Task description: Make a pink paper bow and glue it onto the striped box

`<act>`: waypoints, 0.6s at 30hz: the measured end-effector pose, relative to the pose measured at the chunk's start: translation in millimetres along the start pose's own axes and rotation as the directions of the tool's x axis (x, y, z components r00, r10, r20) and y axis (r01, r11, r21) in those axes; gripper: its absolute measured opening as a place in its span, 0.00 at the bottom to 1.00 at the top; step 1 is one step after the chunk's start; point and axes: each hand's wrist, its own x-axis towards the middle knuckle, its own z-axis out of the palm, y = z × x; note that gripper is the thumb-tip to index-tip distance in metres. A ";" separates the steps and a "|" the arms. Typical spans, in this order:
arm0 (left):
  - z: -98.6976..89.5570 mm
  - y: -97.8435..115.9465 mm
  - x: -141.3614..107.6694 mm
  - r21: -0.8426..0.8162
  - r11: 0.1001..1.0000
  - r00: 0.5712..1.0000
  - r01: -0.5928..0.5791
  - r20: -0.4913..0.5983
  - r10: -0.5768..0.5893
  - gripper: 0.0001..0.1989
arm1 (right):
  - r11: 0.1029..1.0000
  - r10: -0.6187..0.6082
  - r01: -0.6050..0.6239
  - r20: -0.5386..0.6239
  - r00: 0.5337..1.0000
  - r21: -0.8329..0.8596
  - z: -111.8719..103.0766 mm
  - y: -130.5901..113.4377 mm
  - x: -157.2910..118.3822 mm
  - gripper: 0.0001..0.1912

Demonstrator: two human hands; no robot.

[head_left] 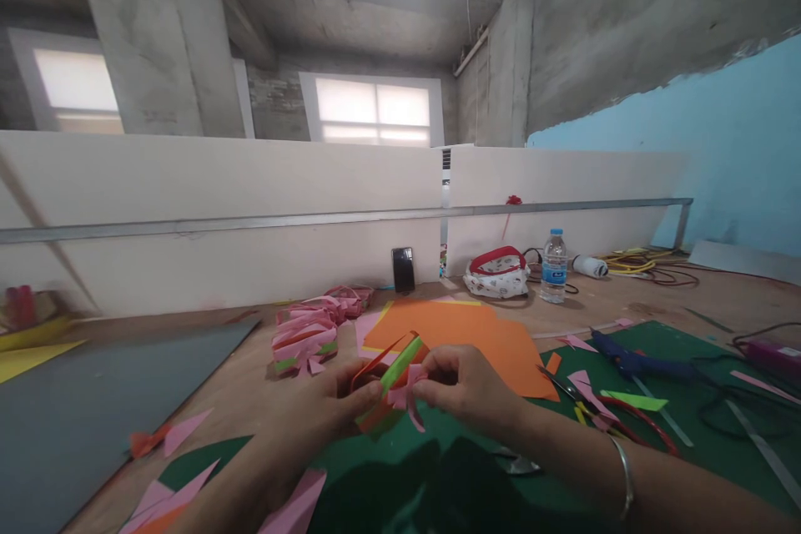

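Between my two hands is a small piece made of orange, green and pink paper strips (400,367). My left hand (313,405) pinches its orange and green part between thumb and fingers. The thumb and fingertips of my right hand (460,388) close on a curled pink paper strip (413,400) at its right side. Beneath both hands lies a green cutting mat (375,484). A pile of cut pink paper strips (309,329) rests just beyond my left hand, and orange paper sheets (450,334) lie beyond my right.
A blue glue gun (638,360), scissors (569,388) and paper scraps lie at the right. Further back stand a phone (404,269), a white and red pouch (499,274) and a water bottle (554,267). A grey board (113,409) covers the left side.
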 end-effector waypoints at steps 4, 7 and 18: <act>3.4 2.5 -2.0 -0.059 0.998 0.999 0.003 0.042 -0.001 0.16 | 0.999 0.002 -0.003 -0.022 1.000 -0.039 2.1 0.9 -0.2 0.04; 6.9 4.4 -4.6 -0.068 0.997 0.999 0.026 0.045 -0.023 0.17 | 0.998 0.003 -0.005 -0.038 0.999 -0.057 3.9 1.7 -0.6 0.05; 9.2 0.1 -1.1 -0.078 0.997 0.989 -0.013 0.145 0.024 0.17 | 0.996 0.027 -0.033 -0.078 0.997 -0.078 11.0 11.5 0.7 0.05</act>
